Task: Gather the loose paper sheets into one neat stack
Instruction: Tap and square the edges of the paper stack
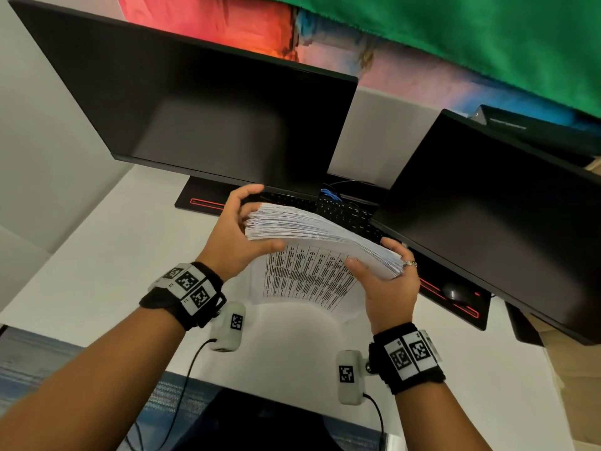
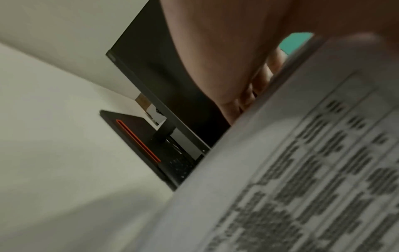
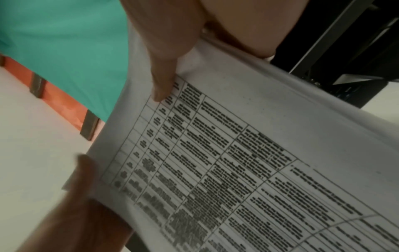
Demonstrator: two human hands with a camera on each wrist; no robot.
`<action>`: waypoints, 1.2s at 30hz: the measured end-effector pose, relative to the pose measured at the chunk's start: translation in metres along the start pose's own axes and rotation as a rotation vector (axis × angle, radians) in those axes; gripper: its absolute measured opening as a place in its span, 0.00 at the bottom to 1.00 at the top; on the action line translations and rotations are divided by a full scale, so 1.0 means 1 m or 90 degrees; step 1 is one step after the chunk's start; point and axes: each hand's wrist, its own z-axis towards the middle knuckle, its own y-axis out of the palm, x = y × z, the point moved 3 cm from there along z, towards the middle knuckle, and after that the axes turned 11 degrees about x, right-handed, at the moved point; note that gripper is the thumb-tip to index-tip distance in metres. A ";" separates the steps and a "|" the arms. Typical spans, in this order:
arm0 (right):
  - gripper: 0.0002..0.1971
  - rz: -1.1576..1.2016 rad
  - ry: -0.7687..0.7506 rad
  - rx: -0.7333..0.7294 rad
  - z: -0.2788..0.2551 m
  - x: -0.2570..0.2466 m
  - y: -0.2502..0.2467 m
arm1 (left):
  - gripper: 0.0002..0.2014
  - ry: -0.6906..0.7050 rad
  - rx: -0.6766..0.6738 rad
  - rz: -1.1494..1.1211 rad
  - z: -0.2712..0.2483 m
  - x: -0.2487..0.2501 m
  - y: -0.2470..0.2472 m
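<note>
A thick stack of white paper sheets [image 1: 312, 232] hangs in the air above the white desk [image 1: 97, 262], standing on its long edge and bowed. The front sheet carries a printed table [image 3: 226, 162]. My left hand [image 1: 237, 229] grips the stack's left end, thumb on the near face and fingers curled over the top edge. My right hand [image 1: 387, 271] grips the right end, thumb [image 3: 164, 71] pressed on the printed page and fingers behind. The left wrist view shows the same printed page [image 2: 302, 179] close up and blurred.
Two dark monitors [image 1: 208, 115] [image 1: 494, 216] stand just behind the stack. A black keyboard [image 1: 344, 213] and a mouse [image 1: 455, 292] lie on a red-trimmed black mat [image 1: 201, 200] beneath them. A dark chair [image 1: 260, 421] sits at the desk's near edge.
</note>
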 end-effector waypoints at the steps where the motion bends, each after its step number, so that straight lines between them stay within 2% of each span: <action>1: 0.26 -0.001 0.020 -0.013 0.002 -0.002 0.000 | 0.35 0.011 0.011 0.056 0.001 -0.003 -0.001; 3: 0.17 0.009 0.049 -0.041 0.007 -0.004 0.002 | 0.18 0.046 0.039 0.119 0.002 -0.003 0.000; 5: 0.15 0.025 0.041 -0.045 0.010 -0.010 0.002 | 0.12 0.055 0.042 0.098 0.002 0.001 0.004; 7: 0.17 0.038 0.024 -0.045 0.009 -0.013 0.000 | 0.16 0.017 0.014 0.020 0.000 0.001 0.007; 10: 0.28 0.041 0.031 -0.057 0.004 -0.007 0.000 | 0.33 -0.022 -0.053 -0.051 -0.009 -0.009 0.012; 13: 0.30 0.071 0.024 -0.039 0.001 -0.009 0.003 | 0.39 -0.029 -0.010 -0.069 -0.013 -0.011 0.013; 18: 0.31 0.078 -0.004 -0.008 -0.004 -0.021 0.006 | 0.26 0.017 0.121 -0.051 -0.017 0.000 0.019; 22: 0.22 0.087 -0.035 0.018 0.000 -0.025 0.011 | 0.18 0.058 0.229 -0.059 -0.013 0.011 0.021; 26: 0.13 0.087 -0.043 0.078 0.002 -0.024 0.015 | 0.11 0.050 0.263 -0.025 -0.009 0.014 0.022; 33: 0.07 0.099 -0.018 0.131 0.003 -0.023 0.018 | 0.12 -0.029 0.269 -0.081 -0.001 0.014 0.021; 36: 0.05 0.097 -0.021 0.148 0.001 -0.024 0.019 | 0.14 -0.014 0.257 -0.060 -0.002 0.022 0.023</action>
